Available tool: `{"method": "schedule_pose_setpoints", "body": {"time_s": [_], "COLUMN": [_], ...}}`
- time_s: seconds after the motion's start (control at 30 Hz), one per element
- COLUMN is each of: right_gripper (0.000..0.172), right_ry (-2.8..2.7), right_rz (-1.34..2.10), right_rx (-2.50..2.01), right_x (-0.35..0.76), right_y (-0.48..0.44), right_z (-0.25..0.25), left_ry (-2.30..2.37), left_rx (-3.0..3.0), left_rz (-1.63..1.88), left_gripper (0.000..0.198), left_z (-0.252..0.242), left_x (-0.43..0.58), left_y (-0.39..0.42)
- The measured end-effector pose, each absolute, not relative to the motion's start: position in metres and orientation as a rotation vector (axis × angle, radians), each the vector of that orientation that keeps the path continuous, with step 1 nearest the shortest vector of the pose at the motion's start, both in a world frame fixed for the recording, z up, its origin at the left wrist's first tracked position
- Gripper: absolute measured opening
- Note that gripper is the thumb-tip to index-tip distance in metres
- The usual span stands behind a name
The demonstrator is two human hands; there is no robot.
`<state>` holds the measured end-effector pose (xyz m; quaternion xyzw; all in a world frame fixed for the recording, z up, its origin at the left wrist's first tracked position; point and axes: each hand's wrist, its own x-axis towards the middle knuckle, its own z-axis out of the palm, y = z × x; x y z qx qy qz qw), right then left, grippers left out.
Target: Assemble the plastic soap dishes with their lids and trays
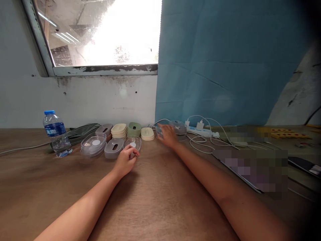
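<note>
My left hand [126,161] hovers over the table in front of a clear plastic lid [132,140], its fingers loosely curled with nothing visible in them. Farther off, my right hand [168,135] reaches toward the wall, fingers stretched over a clear plastic piece [158,131] that it partly covers; I cannot tell whether they touch. Just beyond it sits a grey translucent container [179,129]. Left of the right hand lies a small stack of cream lids [147,134]. A grey slotted box [113,148] stands beside my left hand, with a green slotted box [134,129] behind.
More clear lids [93,145], a taller cream stack [119,130] and a mauve box [104,129] stand leftward. A water bottle [57,134] and dark pouch [82,132] lie beyond. Right are a power strip [200,130], white cables [200,147] and a blurred flat device [248,170].
</note>
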<state>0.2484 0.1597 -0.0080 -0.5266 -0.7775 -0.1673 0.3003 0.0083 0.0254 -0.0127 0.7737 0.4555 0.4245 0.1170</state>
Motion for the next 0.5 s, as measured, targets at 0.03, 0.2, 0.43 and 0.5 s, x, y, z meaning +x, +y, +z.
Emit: {"method": "schedule_pose_setpoints", "body": {"time_s": [0.03,0.2,0.43,0.5], "right_gripper": [0.047,0.028,0.027,0.027], "right_ry": [-2.147,-2.287,-2.192,-2.138], "right_rz": [-0.426,-0.320,-0.070,-0.017], "right_rx": [-1.356,-1.362,-1.470,-1.439], "right_x": [0.233,0.179,0.173,0.177], "right_y": [0.162,0.179,0.194,0.193], "right_z": [-0.009,-0.023,-0.023,-0.016], "left_ry": [1.368,1.795,2.375,2.343], "left_rx": [2.302,2.439,2.247,2.256], "left_rz": [1.253,1.220,0.685,0.574], "left_gripper": [0.019,0.016,0.038,0.040], "left_z": [-0.011,-0.003,-0.004,-0.006], "left_x": [0.007,-0.005,-0.034,-0.040], "left_y": [0.025,0.029,0.041,0.044]}}
